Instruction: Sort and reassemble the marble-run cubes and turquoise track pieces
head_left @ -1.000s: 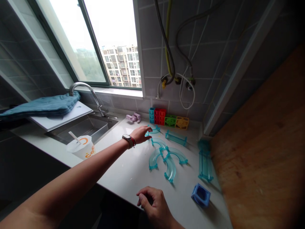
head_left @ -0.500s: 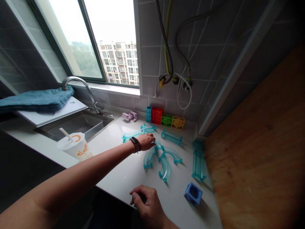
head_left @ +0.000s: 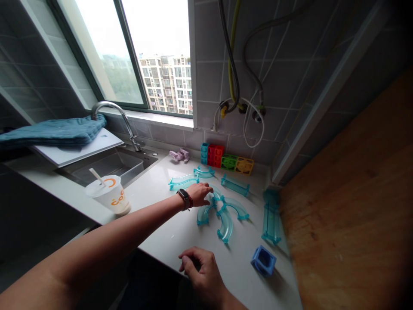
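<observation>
My left hand (head_left: 200, 194), with a watch on its wrist, reaches over the counter. Its bent fingers are closed on the near end of a curved clear-teal track piece (head_left: 217, 193); the fingertips are partly hidden. More curved track pieces (head_left: 226, 226) fan out beside it, their ends meeting near the middle. At the counter's front edge rests my right hand (head_left: 203, 269), fingers curled in with nothing visible in them. A blue hollow cube block (head_left: 263, 260) lies to its right.
Straight track pieces (head_left: 271, 221) lie by the wooden panel (head_left: 342, 206). Red blocks (head_left: 215, 156), with blue, green and yellow ones, line the wall. A drink cup (head_left: 111, 196) stands left, near the sink (head_left: 97, 172) and faucet (head_left: 121, 113). A purple cloth (head_left: 179, 155) lies behind.
The view has shifted slightly, so everything sits a little further right. Both hands keep nearly the same place and pose over the counter.
</observation>
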A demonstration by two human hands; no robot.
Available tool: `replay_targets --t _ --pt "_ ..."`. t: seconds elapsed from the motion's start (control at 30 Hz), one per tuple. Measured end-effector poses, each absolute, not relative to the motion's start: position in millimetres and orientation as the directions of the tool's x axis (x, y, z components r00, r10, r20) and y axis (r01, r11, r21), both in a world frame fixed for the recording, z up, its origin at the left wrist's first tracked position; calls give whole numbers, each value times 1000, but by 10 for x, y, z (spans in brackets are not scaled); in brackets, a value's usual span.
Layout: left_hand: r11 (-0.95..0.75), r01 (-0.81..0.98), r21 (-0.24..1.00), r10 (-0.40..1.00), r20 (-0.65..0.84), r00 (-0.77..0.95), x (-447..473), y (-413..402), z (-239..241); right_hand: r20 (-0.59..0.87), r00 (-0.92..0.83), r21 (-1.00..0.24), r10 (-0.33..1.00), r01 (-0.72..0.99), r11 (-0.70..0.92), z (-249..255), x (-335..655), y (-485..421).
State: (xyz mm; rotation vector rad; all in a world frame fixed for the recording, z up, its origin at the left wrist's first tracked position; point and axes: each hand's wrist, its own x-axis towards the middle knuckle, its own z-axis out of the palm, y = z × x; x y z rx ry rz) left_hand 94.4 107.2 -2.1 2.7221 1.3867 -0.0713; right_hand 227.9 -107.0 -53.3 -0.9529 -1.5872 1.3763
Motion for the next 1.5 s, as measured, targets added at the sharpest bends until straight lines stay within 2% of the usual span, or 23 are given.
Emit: replay_targets --t 1.1,1.5 --pt "-477 871 120 855 -165 491 943 1015 -56 64 -409 -995 910 39 88 -431 2314 -1068" --pt "-461 882 94 863 -185 470 921 1018 -51 65 -410 -996 910 33 85 -466 2314 -1073"
